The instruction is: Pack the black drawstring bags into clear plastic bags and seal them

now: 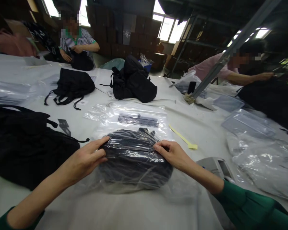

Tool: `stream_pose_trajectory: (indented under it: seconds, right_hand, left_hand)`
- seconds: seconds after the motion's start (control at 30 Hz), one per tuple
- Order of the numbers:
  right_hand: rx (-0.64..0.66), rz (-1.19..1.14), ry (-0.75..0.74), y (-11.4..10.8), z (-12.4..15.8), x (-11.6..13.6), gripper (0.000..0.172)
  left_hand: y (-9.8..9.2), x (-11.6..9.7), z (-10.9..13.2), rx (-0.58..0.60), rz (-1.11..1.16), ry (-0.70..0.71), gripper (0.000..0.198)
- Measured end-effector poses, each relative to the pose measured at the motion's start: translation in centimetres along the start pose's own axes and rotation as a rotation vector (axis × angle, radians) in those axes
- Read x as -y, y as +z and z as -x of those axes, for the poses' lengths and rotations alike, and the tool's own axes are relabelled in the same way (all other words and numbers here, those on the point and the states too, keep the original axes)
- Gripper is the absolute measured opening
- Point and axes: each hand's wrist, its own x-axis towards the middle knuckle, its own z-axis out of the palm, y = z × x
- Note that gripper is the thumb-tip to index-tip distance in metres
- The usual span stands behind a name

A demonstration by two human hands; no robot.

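A folded black fabric bag (136, 171) lies in front of me inside a clear plastic bag (139, 112) with a printed text panel. My left hand (87, 158) rests against the left side of this bundle, fingers stretched and apart, the fingertips touching the plastic. At the bundle's upper right, my right hand (174, 153) pinches the clear film between thumb and fingers. Part of that pinch is hidden by the hand itself. The plastic is wrinkled and shiny over the black fabric, and its loose lower part spreads on the table.
Black bags lie left (21, 143) and ahead (134, 80); another with drawstrings (73, 84) sits far left. A yellow strip (182, 137), a grey-white device (217, 169) and piled plastic bags (264, 163) are at right. A slanted metal post (232, 51) rises there. Two people work across the table.
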Motion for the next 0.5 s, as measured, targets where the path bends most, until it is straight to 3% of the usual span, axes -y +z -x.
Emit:
stream_pose_trajectory:
  seconds: [0.13, 0.23, 0.37, 0.5]
  right_hand:
    - [-0.140, 0.152, -0.270, -0.3, 1.3, 1.9, 0.035]
    - [-0.123, 0.250, -0.468, 0.4, 2.1, 3.2, 0.046]
    - [-0.049, 0.221, -0.489, 1.7, 1.9, 3.0, 0.021]
    - [-0.068, 0.141, -0.477, 2.5, 1.5, 1.8, 0.019]
  left_hand:
    - [-0.5, 0.1, 0.0, -0.062, -0.013, 0.070, 0.008]
    - [-0.9, 0.3, 0.0, -0.049, 0.029, 0.066, 0.012]
    - [-0.8, 0.9, -0.2, -0.020, 0.138, -0.005, 0.010]
    - [-0.2, 1.4, -0.6, -0.023, 0.270, -0.067, 0.009]
